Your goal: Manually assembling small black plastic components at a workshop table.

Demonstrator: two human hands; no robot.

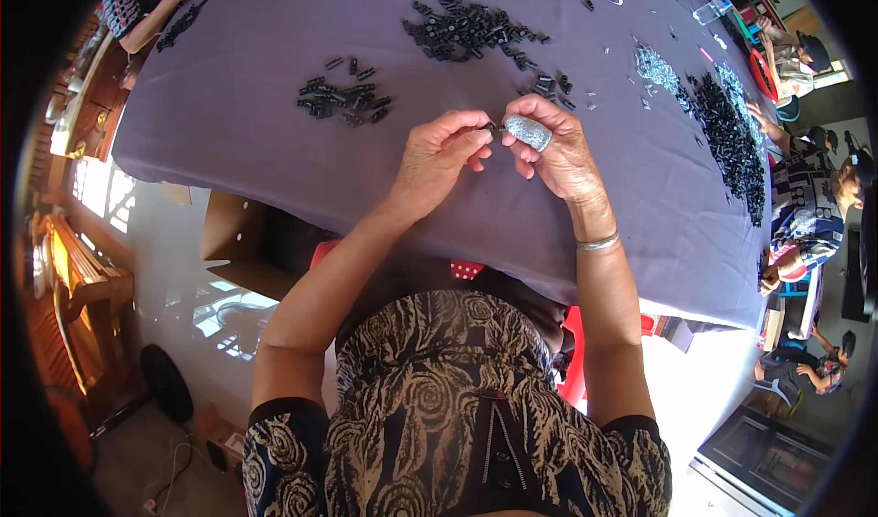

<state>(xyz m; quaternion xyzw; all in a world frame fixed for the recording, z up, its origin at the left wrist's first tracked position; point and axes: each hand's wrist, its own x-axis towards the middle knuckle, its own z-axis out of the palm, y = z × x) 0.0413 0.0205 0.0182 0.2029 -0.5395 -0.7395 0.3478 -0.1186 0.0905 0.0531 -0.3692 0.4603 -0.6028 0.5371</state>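
Note:
Over the purple-grey tablecloth, my left hand (437,159) pinches a small black piece (491,127) between thumb and fingertips. My right hand (565,156) is closed close beside it, its fingertips meeting the left ones at the piece. A silvery, rough-textured cover (528,133) sits over a digit of the right hand, apparently the thumb. What the right fingertips grip is too small to make out. A small pile of short black cylindrical parts (343,99) lies beyond my left hand. More such parts (549,88) lie just beyond my right hand.
Farther out is a larger heap of black parts (466,31). To the right spread a long black heap (730,142) and small clear-silvery pieces (656,67). Other people sit along the right edge, and a person's arm (165,19) rests at the far left. An open cardboard box (233,243) stands below the table edge.

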